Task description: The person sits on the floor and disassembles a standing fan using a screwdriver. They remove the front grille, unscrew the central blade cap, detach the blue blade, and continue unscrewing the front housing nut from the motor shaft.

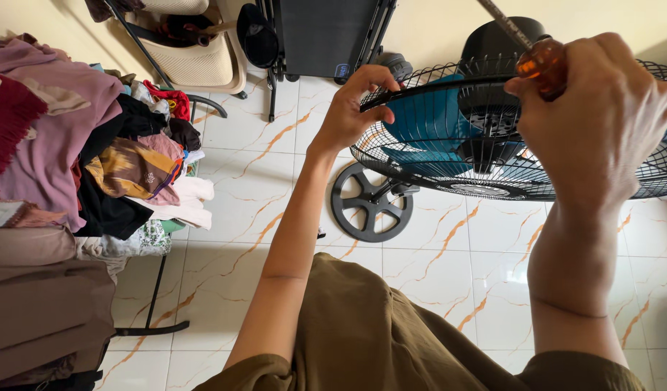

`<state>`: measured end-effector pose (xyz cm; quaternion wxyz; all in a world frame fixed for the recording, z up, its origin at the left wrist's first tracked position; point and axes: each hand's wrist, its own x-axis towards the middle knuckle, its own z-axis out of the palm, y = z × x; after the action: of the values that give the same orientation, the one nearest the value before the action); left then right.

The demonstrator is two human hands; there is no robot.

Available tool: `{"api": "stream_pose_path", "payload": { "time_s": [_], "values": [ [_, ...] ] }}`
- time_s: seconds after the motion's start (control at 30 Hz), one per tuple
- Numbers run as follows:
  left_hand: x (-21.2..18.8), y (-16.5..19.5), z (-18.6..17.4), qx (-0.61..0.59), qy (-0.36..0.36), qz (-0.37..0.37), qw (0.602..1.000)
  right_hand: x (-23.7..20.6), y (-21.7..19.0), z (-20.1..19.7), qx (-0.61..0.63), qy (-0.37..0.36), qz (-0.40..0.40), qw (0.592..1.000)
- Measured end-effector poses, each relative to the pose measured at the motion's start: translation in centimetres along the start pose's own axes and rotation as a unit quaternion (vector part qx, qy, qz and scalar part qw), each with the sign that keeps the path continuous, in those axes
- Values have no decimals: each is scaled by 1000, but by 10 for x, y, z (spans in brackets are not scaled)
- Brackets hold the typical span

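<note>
Left hand (pixel 351 108) fingers pinch the black wire fan guard (pixel 492 185) at its rim; right hand (pixel 597 119) fingers wrap tight round a screwdriver (pixel 539 59) with an amber handle, above teal blades (pixel 431 119), over glossy veined floor tiles (pixel 435 246)

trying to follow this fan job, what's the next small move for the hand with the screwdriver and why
Probably tilt the screwdriver so its tip meets the guard rim. The right hand grips the amber handle right at the rim, with the shaft pointing up and away, so the tip touches nothing. The left hand pinches the rim, steadying the fan.
</note>
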<state>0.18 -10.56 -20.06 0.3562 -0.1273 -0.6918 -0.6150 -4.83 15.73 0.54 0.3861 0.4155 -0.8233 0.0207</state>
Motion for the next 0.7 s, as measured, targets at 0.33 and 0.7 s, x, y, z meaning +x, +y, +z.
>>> {"api": "stream_pose_path", "payload": {
  "time_s": [0.33, 0.7],
  "values": [
    [2, 29, 2, -21, 18, -3, 1000, 8, -4, -12, -15, 9, -9, 1000],
    [28, 6, 30, -59, 102, -75, 990, 12, -11, -19, -4, -6, 9, 1000]
  ]
}}
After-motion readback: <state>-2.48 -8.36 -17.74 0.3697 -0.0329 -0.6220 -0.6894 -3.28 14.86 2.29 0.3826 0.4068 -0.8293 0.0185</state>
